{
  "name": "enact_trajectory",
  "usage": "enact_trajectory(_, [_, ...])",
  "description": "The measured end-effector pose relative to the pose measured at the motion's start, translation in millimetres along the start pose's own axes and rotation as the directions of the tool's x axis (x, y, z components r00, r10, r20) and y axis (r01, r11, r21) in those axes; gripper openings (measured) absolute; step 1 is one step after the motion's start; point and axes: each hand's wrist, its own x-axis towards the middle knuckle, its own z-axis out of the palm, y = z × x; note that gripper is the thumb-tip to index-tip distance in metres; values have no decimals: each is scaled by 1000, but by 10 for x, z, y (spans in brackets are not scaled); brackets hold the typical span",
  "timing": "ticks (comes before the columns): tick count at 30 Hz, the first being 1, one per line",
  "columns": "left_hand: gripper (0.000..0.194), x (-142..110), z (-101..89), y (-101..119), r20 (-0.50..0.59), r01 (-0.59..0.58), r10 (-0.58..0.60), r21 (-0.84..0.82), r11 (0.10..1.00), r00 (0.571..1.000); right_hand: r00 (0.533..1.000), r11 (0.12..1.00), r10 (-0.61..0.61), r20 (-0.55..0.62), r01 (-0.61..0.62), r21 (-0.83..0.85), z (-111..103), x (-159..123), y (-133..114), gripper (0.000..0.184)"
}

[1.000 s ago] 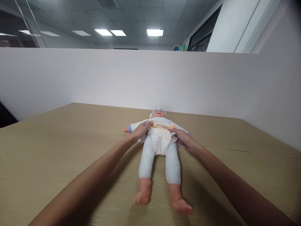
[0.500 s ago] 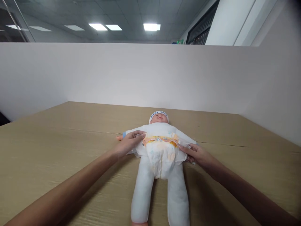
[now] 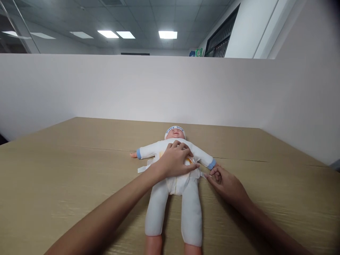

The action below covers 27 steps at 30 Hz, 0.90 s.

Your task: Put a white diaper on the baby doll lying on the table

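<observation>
A baby doll in a white suit with blue cuffs lies on its back, head away from me. Round its hips is a white diaper with an orange patterned front, mostly covered by my left hand. That hand lies across the diaper's front with its fingers spread. Beside the doll's hip, my right hand is closed, thumb and finger pinching the end of a diaper tab. The opposite diaper tab sticks out loose on the left.
The doll rests on a wide brown tabletop with a seam running across it. A white partition stands behind the table and continues along the right side.
My left hand has moved right from the diaper's left edge onto its front. My right hand has drawn outward, pulling the tab away from the hip. The view has shifted slightly.
</observation>
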Motion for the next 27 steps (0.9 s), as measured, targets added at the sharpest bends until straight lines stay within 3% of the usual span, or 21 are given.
enact_trajectory(3, [50, 19, 98, -6, 8, 0, -1, 105, 994, 1000, 997, 998, 59, 44, -61, 30, 11, 24, 13, 40])
enact_trajectory(7, [54, 4, 118, -30, -8, 6, -5, 119, 993, 1000, 987, 993, 101, 125, -107, 46, -6, 19, 6, 41])
enact_trajectory(10, [56, 3, 126, -29, -5, 5, -4, 125, 992, 1000, 970, 980, 42, 238, -86, 180, -89, 41, 18, 50])
enact_trajectory(13, [57, 3, 140, -22, 14, 19, -21, 132, 991, 1000, 957, 899, -15, 291, -114, 423, -253, 171, -19, 57])
enact_trajectory(17, [61, 0, 139, -21, 29, 21, -25, 139, 990, 999, 947, 845, -67, 315, -114, 522, -399, 504, -333, 53])
enact_trajectory(22, [56, 7, 144, -49, 32, 48, -52, 111, 993, 998, 940, 858, -198, 277, 30, 512, -192, 789, -929, 38])
enact_trajectory(25, [54, 7, 149, -78, 12, 64, -64, 26, 998, 998, 965, 873, -183, 189, 70, 484, -42, 703, -1084, 30])
enact_trajectory(27, [64, 7, 115, -105, 21, 56, -54, -67, 996, 998, 979, 882, -197, 43, 158, 443, -4, 543, -1080, 23])
